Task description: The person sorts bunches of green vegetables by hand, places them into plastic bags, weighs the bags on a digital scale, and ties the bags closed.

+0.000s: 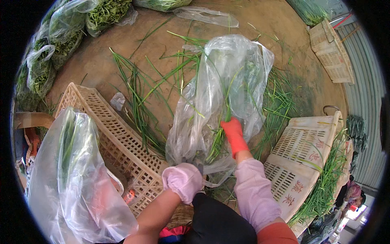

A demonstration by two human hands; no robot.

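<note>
A large clear plastic bag point(239, 57) lies spread on the brown floor before me, with some long green chives inside. In an orange glove, my right hand point(234, 134) is closed around a small bunch of chives point(218, 144) at the bag's near part. My left hand point(197, 159), in what looks like a dark glove, is at the bag's near left edge. Plastic and the lilac sleeve cover most of it, so its fingers do not show clearly. More loose chives point(280, 95) lie right of the bag, and others point(134, 83) to its left.
A beige plastic crate point(103, 118) stands at the left, with a clear bag point(73, 179) holding greens in front of it. Another crate point(298, 150) with chives beside it is at the right. Filled bags of greens point(67, 28) line the far left; a further crate point(331, 51) stands far right.
</note>
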